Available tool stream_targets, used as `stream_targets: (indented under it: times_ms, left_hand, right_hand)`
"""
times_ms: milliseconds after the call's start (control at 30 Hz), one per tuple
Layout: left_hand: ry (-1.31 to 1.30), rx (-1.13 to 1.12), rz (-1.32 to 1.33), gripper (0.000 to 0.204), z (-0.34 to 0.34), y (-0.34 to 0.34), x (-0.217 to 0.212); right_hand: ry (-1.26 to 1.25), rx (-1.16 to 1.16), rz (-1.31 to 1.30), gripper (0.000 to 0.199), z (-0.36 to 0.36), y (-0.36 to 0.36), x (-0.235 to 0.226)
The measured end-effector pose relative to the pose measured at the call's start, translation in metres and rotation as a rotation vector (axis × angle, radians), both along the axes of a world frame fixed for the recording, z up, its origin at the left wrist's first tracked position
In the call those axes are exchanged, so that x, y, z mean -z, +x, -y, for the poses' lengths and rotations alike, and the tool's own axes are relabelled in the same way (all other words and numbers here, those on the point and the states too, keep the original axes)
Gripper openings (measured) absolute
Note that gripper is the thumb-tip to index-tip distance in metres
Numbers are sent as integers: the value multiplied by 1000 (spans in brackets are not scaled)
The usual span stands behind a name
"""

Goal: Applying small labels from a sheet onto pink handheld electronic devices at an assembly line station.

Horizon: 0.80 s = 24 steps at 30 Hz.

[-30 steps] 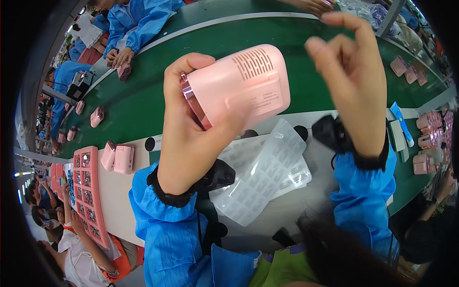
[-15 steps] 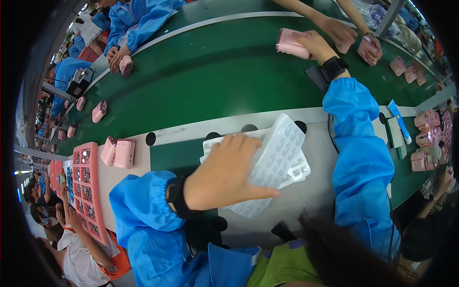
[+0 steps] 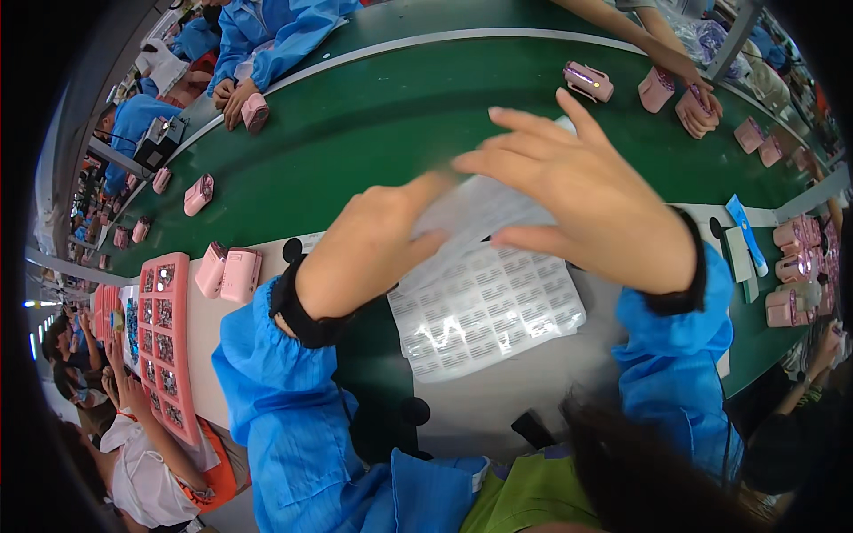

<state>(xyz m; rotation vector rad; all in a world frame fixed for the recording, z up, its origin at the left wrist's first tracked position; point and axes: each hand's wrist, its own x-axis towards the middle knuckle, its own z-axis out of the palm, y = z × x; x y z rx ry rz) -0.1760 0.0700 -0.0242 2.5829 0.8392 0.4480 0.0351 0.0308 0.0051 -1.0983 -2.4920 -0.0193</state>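
A thin white sheet of labels point(image 3: 484, 209), blurred, is raised above the bench with my left hand point(image 3: 369, 244) gripping its left side between thumb and fingers. My right hand point(image 3: 591, 200) is over the sheet's right side, fingers and thumb spread apart; whether it touches the sheet is hard to tell. Beneath both hands lies a stack of printed label sheets point(image 3: 489, 320), glossy and partly covered. Beyond my right fingers, a pink rounded device point(image 3: 588, 82) rests on the green belt point(image 3: 373, 133).
Two pink devices point(image 3: 238, 275) stand to my left by a pink compartment tray point(image 3: 169, 346) of small parts. A blue tube point(image 3: 746, 233) and more pink devices point(image 3: 797, 266) are at right. Co-workers' hands point(image 3: 238, 99) hold a device across the belt; another person's hand point(image 3: 700, 111) is far right.
My right hand has let go of the pink device, leaving it on the belt, and come back to the label sheets. My left hand has lifted the top sheet up and away.
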Motion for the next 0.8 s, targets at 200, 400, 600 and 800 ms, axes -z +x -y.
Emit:
stream_targets:
  times_ms: [200, 400, 600, 800]
  left_hand:
    - [-46, -169, 285, 32, -12, -15, -1]
    - [-252, -255, 378, 27, -20, -25, 3]
    - [-419, -274, 596, 19, -12, -18, -2]
    - [-431, -359, 593, 20, -7, -22, -8]
  right_hand:
    - [-413, 41, -242, 17, -21, 8, 7]
    - [-303, 87, -339, 13, -25, 11, 10]
    - [-143, -19, -383, 13, -25, 11, 14]
    - [-420, 216, -449, 15, -18, 5, -1]
